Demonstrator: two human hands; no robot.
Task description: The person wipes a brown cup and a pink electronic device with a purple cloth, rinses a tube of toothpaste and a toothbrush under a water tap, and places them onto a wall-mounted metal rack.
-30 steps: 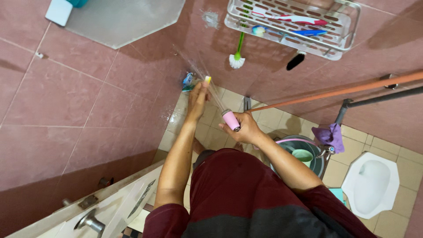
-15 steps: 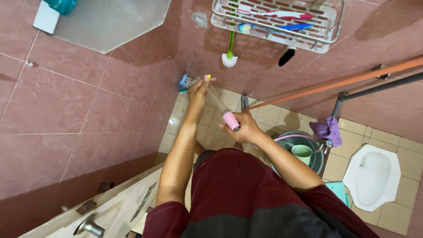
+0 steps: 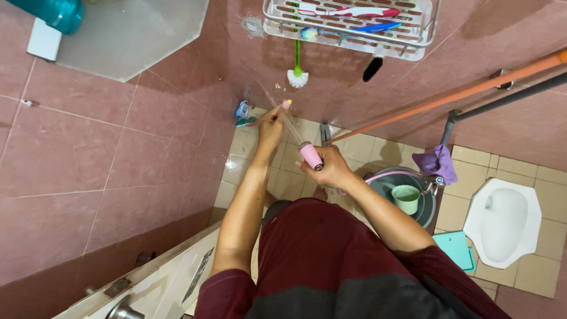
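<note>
At centre of the head view, right hand [image 3: 332, 167] is clenched around a pink spray nozzle [image 3: 310, 155]; left hand [image 3: 271, 124] is closed on a small object with a pink-and-yellow tip [image 3: 286, 104], held out toward the pink tiled wall [image 3: 88, 136]. What the object is cannot be told at this size.

Change against the earlier frames: both hands sit slightly higher and further left in view, and the whole scene has slid the same way, so the wire rack and brushes lie nearer the top edge. Grip on both items unchanged. Water streaks from the nozzle to the left hand persist.

Surroundings: a wire rack [image 3: 434, 23] on the wall above the hands holds toothbrushes [image 3: 348, 12]. A green-handled white brush [image 3: 297, 75] hangs below it, a black brush [image 3: 372, 68] beside. A blue-green item [image 3: 243, 112] lies at the wall base, just left of the left hand. An orange pipe [image 3: 449, 97] and a grey pipe [image 3: 502, 100] run across the right side. Below the right forearm: a grey bucket [image 3: 387, 180] with a green dipper [image 3: 406, 198] inside, purple cloth [image 3: 437, 164] at its rim. A white squat toilet [image 3: 503, 221] is at far right; a door with a metal handle [image 3: 121, 308] is at lower left. Nothing lies between nozzle and left hand except water.

Nozzle long axis: diagonal, outlet end pointing up-left toward the left hand, rear end inside the right fist.
</note>
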